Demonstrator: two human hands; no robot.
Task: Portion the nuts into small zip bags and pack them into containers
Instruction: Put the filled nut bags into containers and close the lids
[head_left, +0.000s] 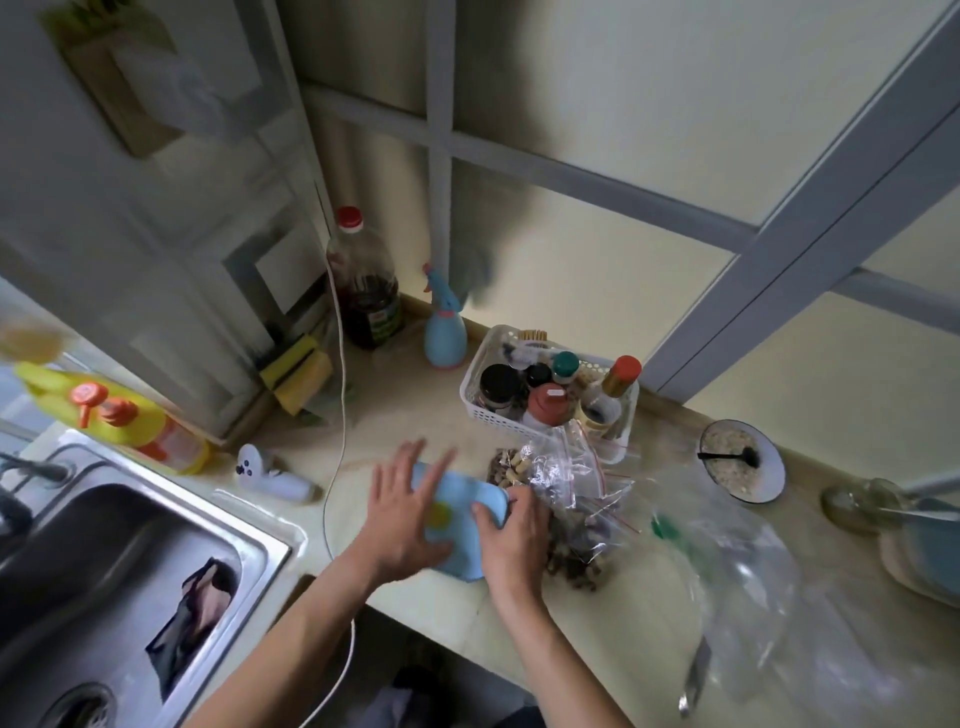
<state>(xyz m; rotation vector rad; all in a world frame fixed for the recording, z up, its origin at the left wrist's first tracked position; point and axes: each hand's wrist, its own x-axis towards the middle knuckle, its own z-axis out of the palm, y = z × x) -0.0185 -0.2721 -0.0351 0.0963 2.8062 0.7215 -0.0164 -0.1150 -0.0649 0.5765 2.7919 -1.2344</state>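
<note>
A light blue container lid (457, 491) with a yellow spot lies on the counter near the front edge. My left hand (405, 512) presses flat on it with fingers spread. My right hand (511, 540) grips the lid's right rim, fingers curled over the edge. Just right of the lid sits a pile of clear small zip bags (571, 483) with red seals, and brown nuts (506, 465) show behind and under them. More dark nuts (576, 564) lie beneath the bags by my right hand.
A white basket (480, 400) of spice jars stands behind the bags. A bowl with a black spoon (740, 460) is at the right, a big clear plastic bag (748, 582) in front of it. The steel sink (119, 561) is at left, a white cable (340, 415) crosses the counter.
</note>
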